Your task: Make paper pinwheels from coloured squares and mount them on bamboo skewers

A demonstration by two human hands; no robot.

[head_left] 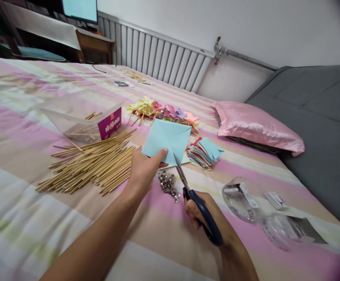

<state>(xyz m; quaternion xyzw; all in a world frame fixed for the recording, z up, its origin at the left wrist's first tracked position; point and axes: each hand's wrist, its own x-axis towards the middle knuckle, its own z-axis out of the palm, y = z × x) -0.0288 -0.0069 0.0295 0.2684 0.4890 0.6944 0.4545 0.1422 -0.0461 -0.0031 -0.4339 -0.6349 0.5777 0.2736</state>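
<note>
Scissors (197, 203) at blue paper (167, 141)

Soft, even daylight is filling the room, leaving the striped bed (26, 117) bright and its pastel colours slightly washed out. Shadows are staying faint: only a thin, diffuse one is lying under the pile of wooden sticks (90, 164). The pink satin pillow (255, 127) is catching a mild sheen, and the clear plastic containers (258, 210) are throwing small glints. The screen (80, 9) at the top left is glowing overexposed, its detail blown out. The wide lens is bending straight lines near the edges, and the right corners are darkening into a vignette. The near forearms are looking slightly soft.
</note>
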